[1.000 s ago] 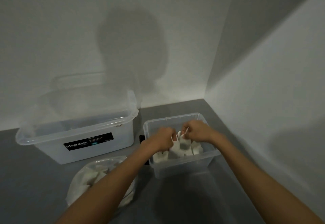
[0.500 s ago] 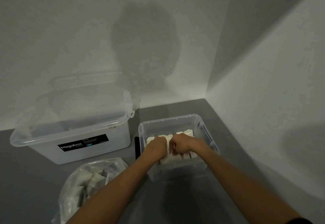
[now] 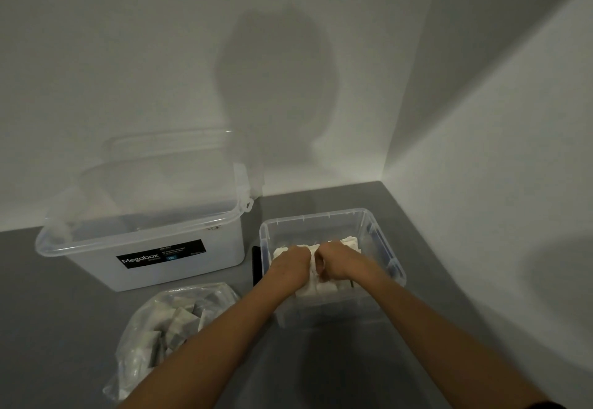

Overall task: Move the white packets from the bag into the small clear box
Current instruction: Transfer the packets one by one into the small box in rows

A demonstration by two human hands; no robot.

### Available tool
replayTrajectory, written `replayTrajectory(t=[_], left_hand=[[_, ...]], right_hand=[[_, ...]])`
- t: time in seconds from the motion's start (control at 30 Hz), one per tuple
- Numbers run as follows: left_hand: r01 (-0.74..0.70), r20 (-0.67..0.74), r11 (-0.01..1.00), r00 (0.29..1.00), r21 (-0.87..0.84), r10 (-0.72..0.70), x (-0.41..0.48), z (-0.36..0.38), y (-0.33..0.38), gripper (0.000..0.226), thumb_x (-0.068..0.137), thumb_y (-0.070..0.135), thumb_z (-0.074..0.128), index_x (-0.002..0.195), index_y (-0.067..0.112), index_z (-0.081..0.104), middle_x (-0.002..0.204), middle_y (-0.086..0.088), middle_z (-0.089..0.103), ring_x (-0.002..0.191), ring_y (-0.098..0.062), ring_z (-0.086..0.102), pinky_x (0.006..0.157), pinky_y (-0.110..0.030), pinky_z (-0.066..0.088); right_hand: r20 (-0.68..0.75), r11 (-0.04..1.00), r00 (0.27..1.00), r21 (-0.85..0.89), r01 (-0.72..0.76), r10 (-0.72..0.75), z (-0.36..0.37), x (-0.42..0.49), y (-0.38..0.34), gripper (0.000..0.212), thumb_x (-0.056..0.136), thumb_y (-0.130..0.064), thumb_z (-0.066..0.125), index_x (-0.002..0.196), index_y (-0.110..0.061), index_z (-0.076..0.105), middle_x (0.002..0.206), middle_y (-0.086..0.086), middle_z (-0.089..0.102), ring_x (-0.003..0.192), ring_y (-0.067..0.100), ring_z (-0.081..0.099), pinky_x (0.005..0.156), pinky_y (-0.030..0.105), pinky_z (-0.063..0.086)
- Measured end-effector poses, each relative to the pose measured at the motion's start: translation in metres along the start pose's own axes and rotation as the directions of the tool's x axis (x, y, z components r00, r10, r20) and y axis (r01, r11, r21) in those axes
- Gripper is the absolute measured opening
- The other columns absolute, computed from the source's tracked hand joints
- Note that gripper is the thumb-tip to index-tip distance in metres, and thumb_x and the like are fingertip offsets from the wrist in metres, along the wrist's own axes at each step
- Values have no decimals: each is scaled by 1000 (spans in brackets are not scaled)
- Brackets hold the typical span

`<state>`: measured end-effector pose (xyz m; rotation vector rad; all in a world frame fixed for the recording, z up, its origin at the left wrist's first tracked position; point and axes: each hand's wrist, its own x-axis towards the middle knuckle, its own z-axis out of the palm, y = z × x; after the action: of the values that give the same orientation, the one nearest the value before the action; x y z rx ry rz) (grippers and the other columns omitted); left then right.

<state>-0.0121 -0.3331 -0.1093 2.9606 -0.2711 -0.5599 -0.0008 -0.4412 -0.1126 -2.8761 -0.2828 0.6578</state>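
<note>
Two hands, the left hand (image 3: 290, 264) and the right hand (image 3: 337, 262), are curled side by side onto flat white packets (image 3: 349, 243) inside the small clear plastic box (image 3: 321, 214), any grip being hidden, while further packets are held in the crumpled clear plastic bag (image 3: 144, 338) left of both.

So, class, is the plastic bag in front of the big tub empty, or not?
Not empty. Through the clear bag several white packets show, heaped inside; how many cannot be told.
</note>
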Motion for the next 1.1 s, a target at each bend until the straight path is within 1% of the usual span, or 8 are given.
replayTrajectory(t=[0.1, 0.23, 0.3, 0.43, 0.67, 0.87, 0.97, 1.1], left_hand=[[-83, -54, 989, 996, -123, 77, -4, -12, -5, 18, 90, 3, 52, 106, 0, 61, 112, -15, 63, 101, -28, 62, 89, -35, 50], [-188, -159, 951, 976, -247, 151, -16, -37, -17, 15, 87, 10, 57, 100, 5, 64, 104, -10, 65, 94, -24, 62, 87, -35, 53], [-221, -215, 931, 963, -290, 162, -25, -50, -27, 14, 87, 12, 55, 95, 7, 66, 96, -6, 67, 90, -21, 64, 82, -33, 54], [-271, -305, 899, 938, -344, 166, -49, -71, -55, 11, 86, 17, 57, 89, 18, 67, 91, -1, 69, 86, -18, 65, 83, -41, 55], [-268, -432, 880, 898, -392, 81, -102, -78, -120, 11, 85, 27, 64, 87, 18, 69, 87, 2, 68, 85, -13, 62, 77, -31, 51], [-165, -342, 899, 939, -406, 18, -129, -47, -180, 9, 85, 29, 67, 85, 21, 66, 86, 2, 66, 81, -12, 62, 75, -31, 52], [-131, -256, 923, 966, -363, 36, -132, -23, -195, 3, 84, 19, 66, 86, 17, 66, 84, 2, 65, 80, -15, 61, 73, -27, 50], [-52, -113, 948, 993, -315, 17, -130, 12, -201, 11, 83, 11, 59, 90, 12, 67, 82, 2, 61, 77, -13, 57, 64, -20, 42]], right_hand=[[-50, 999, 998, 26, 32, -30, -16, -4, 4, 22, 86, -11, 64, 106, -4, 65, 110, 13, 66, 102, 28, 62, 86, 34, 48], [-174, 988, 982, 123, 93, -71, -47, -16, 4, 12, 89, -8, 59, 94, -7, 70, 103, 8, 70, 93, 21, 65, 84, 31, 51], [-251, 977, 963, 165, 138, -94, -63, -25, -3, 14, 90, -9, 59, 91, -8, 72, 98, 5, 71, 86, 17, 64, 80, 27, 50], [-375, 950, 915, 204, 238, -149, -86, -44, -34, 10, 89, -15, 64, 90, -9, 71, 91, 5, 70, 77, 11, 60, 74, 24, 49], [-403, 883, 868, 238, 405, -290, -76, -75, -114, 7, 88, -18, 66, 90, -14, 71, 81, -6, 64, 67, -2, 56, 64, 12, 44], [-309, 841, 870, 272, 467, -383, -40, -79, -173, 7, 89, -14, 63, 89, -13, 70, 79, -6, 64, 64, 8, 65, 65, 15, 51], [-237, 858, 883, 235, 458, -406, -12, -71, -190, 11, 90, -12, 61, 96, -8, 70, 90, 4, 68, 75, 13, 64, 73, 23, 53], [-149, 914, 926, 166, 369, -347, 30, -53, -196, 15, 89, -5, 57, 97, -6, 70, 99, 10, 68, 89, 22, 64, 82, 32, 54]])
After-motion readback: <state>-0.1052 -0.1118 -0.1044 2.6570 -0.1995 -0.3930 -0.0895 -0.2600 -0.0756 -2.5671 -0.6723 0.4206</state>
